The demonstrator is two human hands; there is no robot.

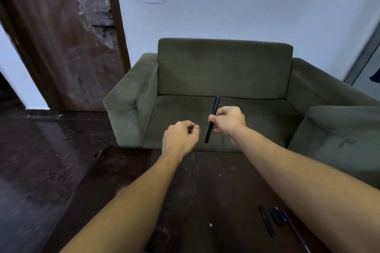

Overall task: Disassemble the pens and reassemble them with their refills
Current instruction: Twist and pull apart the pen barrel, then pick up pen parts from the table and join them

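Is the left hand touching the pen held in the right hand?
Apart. The head view shows green sofa between the left hand and the pen.

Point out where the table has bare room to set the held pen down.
The right hand holds the pen. The dark table is bare between the two forearms and out to its left edge. The near right corner is crowded with pen parts beside the right forearm.
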